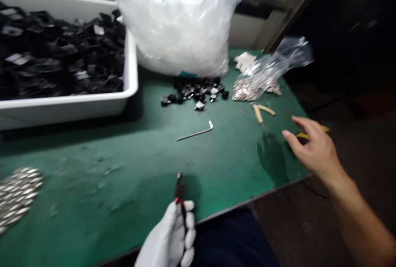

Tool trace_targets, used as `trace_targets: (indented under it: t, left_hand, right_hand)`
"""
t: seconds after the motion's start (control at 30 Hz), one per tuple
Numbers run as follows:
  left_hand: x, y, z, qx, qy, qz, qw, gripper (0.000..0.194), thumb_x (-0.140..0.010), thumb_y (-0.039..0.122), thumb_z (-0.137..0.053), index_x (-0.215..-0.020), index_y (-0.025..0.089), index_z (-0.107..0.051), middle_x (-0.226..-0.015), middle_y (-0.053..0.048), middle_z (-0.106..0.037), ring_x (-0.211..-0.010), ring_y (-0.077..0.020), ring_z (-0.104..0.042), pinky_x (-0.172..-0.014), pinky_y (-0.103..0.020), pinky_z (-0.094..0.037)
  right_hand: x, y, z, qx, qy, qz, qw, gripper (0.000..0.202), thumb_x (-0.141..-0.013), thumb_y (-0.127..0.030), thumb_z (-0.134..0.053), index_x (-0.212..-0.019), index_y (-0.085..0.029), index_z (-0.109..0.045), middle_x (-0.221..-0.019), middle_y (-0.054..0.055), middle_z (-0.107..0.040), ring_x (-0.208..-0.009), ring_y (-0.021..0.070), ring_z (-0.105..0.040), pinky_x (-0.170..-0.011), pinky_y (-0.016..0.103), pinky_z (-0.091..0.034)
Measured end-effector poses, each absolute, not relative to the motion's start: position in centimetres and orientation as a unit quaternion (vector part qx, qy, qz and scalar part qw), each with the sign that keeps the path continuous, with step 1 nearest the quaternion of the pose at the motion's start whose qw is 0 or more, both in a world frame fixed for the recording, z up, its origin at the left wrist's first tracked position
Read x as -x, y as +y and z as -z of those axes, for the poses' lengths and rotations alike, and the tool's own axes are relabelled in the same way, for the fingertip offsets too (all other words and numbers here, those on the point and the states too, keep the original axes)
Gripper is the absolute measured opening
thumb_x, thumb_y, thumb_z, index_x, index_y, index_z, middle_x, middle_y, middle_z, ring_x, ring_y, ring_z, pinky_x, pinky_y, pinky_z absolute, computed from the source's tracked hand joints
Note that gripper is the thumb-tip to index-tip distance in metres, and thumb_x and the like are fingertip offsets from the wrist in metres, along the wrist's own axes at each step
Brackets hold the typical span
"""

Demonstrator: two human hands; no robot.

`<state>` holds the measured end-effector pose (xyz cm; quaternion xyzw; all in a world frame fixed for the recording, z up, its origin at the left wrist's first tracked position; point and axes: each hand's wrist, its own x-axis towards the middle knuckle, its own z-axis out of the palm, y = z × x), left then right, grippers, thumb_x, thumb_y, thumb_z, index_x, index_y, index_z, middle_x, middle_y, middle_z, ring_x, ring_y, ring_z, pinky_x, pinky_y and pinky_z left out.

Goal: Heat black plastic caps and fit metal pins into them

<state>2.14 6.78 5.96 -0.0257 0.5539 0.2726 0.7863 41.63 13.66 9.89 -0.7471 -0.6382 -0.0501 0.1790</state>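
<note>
My left hand (175, 234), in a white glove, is wrapped round dark pliers (180, 188) with a red band, their tip pointing away from me over the green table. My bare right hand (315, 147) hangs above the table's right edge, thumb and fingers apart. Beneath and behind it shows a yellow-handled tool (303, 136), partly hidden. A thin bent metal rod (194, 135) lies mid-table. Further right rests a cream-handled tool (257, 113), close to a clear bag (272, 71) with small metal pieces (244, 90).
A white bin (131, 65) full of black parts stands at the back left, beside a big plastic bag (182, 24). Small black pieces (198, 90) lie before the bag. Silvery pieces (20, 195) are at the left edge, and a pale crumpled item (245, 61) sits behind.
</note>
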Motion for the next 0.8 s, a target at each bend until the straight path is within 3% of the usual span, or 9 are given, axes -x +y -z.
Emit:
trace_targets:
  t: [0.13, 0.3, 0.4, 0.57, 0.63, 0.73, 0.8]
  left_hand:
    - [-2.7, 5.0, -6.8, 0.041, 0.520, -0.276, 0.807, 0.042, -0.093, 0.055, -0.058, -0.109, 0.017, -0.064, -0.081, -0.004, -0.058, -0.057, -0.0117, -0.049, -0.041, -0.021, -0.037]
    - [-1.8, 3.5, -5.5, 0.076, 0.466, -0.273, 0.839, 0.045, -0.096, 0.056, -0.050, -0.111, 0.016, -0.063, -0.081, -0.004, -0.055, -0.058, -0.0113, -0.050, -0.044, -0.022, -0.039]
    - [-1.6, 3.1, -4.8, 0.087, 0.459, -0.258, 0.846, 0.047, -0.095, 0.061, -0.048, -0.107, 0.017, -0.063, -0.077, -0.003, -0.055, -0.055, -0.0111, -0.050, -0.044, -0.022, -0.038]
    - [-1.4, 3.1, -4.3, 0.102, 0.440, -0.239, 0.859, 0.051, -0.092, 0.065, -0.049, -0.103, 0.016, -0.063, -0.074, -0.003, -0.057, -0.050, -0.0121, -0.049, -0.042, -0.024, -0.037]
    - [-1.3, 3.1, -4.3, 0.110, 0.435, -0.245, 0.859, 0.050, -0.092, 0.064, -0.051, -0.103, 0.016, -0.063, -0.073, -0.003, -0.057, -0.051, -0.0118, -0.049, -0.043, -0.024, -0.038]
    - [-1.3, 2.9, -4.4, 0.116, 0.438, -0.253, 0.855, 0.048, -0.091, 0.062, -0.054, -0.103, 0.017, -0.064, -0.073, -0.002, -0.058, -0.051, -0.0112, -0.049, -0.044, -0.023, -0.038]
    - [-1.3, 2.8, -4.1, 0.121, 0.433, -0.249, 0.858, 0.047, -0.091, 0.061, -0.055, -0.102, 0.017, -0.064, -0.073, -0.002, -0.059, -0.051, -0.0115, -0.050, -0.044, -0.024, -0.039]
  right_hand:
    - [-41.5, 22.0, -6.5, 0.758, -0.647, -0.019, 0.082, 0.100, -0.071, -0.066, -0.073, -0.145, -0.004, -0.048, -0.153, 0.033, -0.039, -0.140, 0.0527, -0.036, -0.105, 0.065, -0.031]
    - [-43.3, 25.1, -4.3, 0.758, -0.644, -0.058, 0.082, 0.070, -0.070, -0.063, -0.071, -0.117, -0.011, -0.067, -0.130, 0.023, -0.064, -0.132, 0.0404, -0.051, -0.095, 0.047, -0.040]
    - [-42.6, 24.2, -5.4, 0.771, -0.632, -0.062, 0.051, 0.047, -0.081, -0.058, -0.067, -0.104, -0.017, -0.070, -0.122, 0.019, -0.066, -0.128, 0.0390, -0.053, -0.096, 0.048, -0.038]
    - [-36.3, 19.8, -9.1, 0.770, -0.632, -0.065, 0.062, 0.030, -0.097, -0.042, -0.053, -0.117, -0.025, -0.068, -0.108, 0.011, -0.067, -0.121, 0.0365, -0.055, -0.095, 0.052, -0.040]
    - [-32.1, 17.3, -10.8, 0.746, -0.625, -0.219, 0.072, 0.026, -0.101, -0.033, -0.044, -0.108, -0.027, -0.069, -0.094, 0.004, -0.071, -0.094, 0.0274, -0.065, -0.085, 0.046, -0.046]
    - [-25.8, 14.3, -12.2, 0.611, -0.616, -0.497, -0.025, 0.026, -0.101, -0.040, -0.048, -0.109, -0.027, -0.069, -0.097, 0.003, -0.072, -0.087, 0.0236, -0.065, -0.073, 0.034, -0.049]
    - [-22.6, 13.7, -12.3, 0.573, -0.613, -0.540, -0.062, 0.027, -0.102, -0.041, -0.048, -0.108, -0.027, -0.070, -0.095, 0.002, -0.073, -0.083, 0.0218, -0.065, -0.069, 0.031, -0.048]
